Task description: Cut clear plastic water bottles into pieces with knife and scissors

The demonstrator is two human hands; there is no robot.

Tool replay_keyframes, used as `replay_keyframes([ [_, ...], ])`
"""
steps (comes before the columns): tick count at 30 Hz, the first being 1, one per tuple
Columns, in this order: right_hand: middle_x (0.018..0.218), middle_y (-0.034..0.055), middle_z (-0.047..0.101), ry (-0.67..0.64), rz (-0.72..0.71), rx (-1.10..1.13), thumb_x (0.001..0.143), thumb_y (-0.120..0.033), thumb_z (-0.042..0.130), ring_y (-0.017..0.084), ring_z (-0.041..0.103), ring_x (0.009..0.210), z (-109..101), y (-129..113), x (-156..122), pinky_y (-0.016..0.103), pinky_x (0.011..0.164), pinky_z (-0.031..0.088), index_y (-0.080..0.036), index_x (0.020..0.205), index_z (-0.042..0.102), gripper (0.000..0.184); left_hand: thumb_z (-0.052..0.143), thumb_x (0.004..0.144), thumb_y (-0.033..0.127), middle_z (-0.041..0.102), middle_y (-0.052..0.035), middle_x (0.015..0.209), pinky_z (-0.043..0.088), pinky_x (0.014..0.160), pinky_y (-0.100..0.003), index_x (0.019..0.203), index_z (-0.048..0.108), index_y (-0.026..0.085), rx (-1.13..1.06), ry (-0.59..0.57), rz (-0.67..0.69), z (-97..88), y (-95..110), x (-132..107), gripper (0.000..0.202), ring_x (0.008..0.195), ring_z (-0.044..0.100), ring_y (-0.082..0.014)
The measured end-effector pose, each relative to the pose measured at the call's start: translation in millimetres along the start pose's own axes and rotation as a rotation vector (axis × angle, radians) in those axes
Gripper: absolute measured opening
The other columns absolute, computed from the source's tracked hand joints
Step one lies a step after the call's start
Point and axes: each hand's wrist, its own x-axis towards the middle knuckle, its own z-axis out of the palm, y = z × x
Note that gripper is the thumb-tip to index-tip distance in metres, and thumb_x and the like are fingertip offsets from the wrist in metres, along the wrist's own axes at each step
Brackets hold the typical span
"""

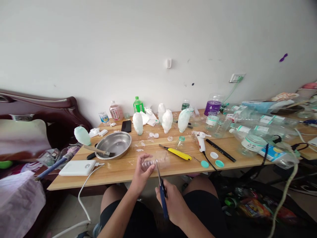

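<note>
My left hand (143, 172) is closed around a clear plastic bottle piece (162, 160), held sideways over the table's front edge. In my right hand (170, 200) is a pair of scissors (160, 188) with dark blue handles. Its blades reach up to the clear plastic, close to my left thumb; whether they cut into it I cannot tell. Just beyond my hands lies a yellow utility knife (178, 153). A small clear bottle top with a green cap (181, 139) stands behind the knife.
On the wooden table (119, 175) are a metal bowl (116, 143) with a brush (99, 151), a white power bank (78, 168), several white-coated bottle shapes (167, 121), a glue gun (201, 141) and a black marker (220, 150). Several clear bottles (252, 144) crowd the right side.
</note>
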Motion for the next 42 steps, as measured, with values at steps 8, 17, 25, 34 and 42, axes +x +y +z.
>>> replay_keyframes([
  [8, 0.06, 0.0004, 0.058, 0.066, 0.019, 0.029, 0.084, -0.031, 0.053, 0.014, 0.049, 0.056, 3, 8, 0, 0.025, 0.055, 0.032, -0.02, 0.072, 0.054, 0.016, 0.073, 0.079, 0.032, 0.054, -0.0031, 0.117, 0.049, 0.081, -0.029, 0.11, 0.051, 0.027, 0.052, -0.031, 0.047, 0.0, -4, 1, 0.039, 0.088, 0.06, -0.014],
  [17, 0.06, 0.0004, 0.058, 0.096, -0.019, 0.048, 0.082, -0.031, 0.053, 0.015, 0.052, 0.057, 0, 23, -5, 0.025, 0.056, 0.034, -0.022, 0.068, 0.048, 0.018, 0.063, 0.086, 0.045, 0.049, -0.0065, 0.128, 0.05, 0.085, -0.034, 0.133, 0.04, 0.033, 0.098, -0.073, -0.01, -2.8, 15, -2, 0.054, 0.096, 0.06, -0.0168],
  [25, 0.066, 0.0012, 0.06, -0.012, -0.031, -0.042, 0.09, -0.038, 0.046, 0.016, 0.052, 0.059, -8, 17, -8, 0.026, 0.059, 0.036, -0.023, 0.075, 0.045, 0.022, 0.066, 0.081, 0.05, 0.058, -0.0044, 0.102, 0.051, 0.058, -0.026, 0.112, 0.054, 0.021, 0.121, -0.066, -0.173, 5.0, 25, 4, 0.044, 0.068, 0.056, -0.0107],
  [34, 0.061, -0.0009, 0.055, 0.043, -0.024, -0.041, 0.087, -0.034, 0.048, 0.015, 0.046, 0.055, 1, 23, -6, 0.025, 0.057, 0.034, -0.022, 0.074, 0.048, 0.017, 0.065, 0.085, 0.044, 0.056, -0.001, 0.102, 0.05, 0.062, -0.024, 0.114, 0.049, 0.023, 0.134, -0.037, -0.077, 4.4, 6, -3, 0.039, 0.065, 0.055, -0.007],
  [42, 0.065, -0.001, 0.057, -0.005, -0.001, 0.016, 0.089, -0.039, 0.049, 0.014, 0.049, 0.058, -5, 22, -9, 0.024, 0.057, 0.035, -0.022, 0.075, 0.046, 0.022, 0.069, 0.081, 0.043, 0.054, -0.0037, 0.111, 0.049, 0.066, -0.024, 0.112, 0.05, 0.023, 0.181, -0.084, -0.075, 4.3, 3, -8, 0.041, 0.075, 0.056, -0.0101],
])
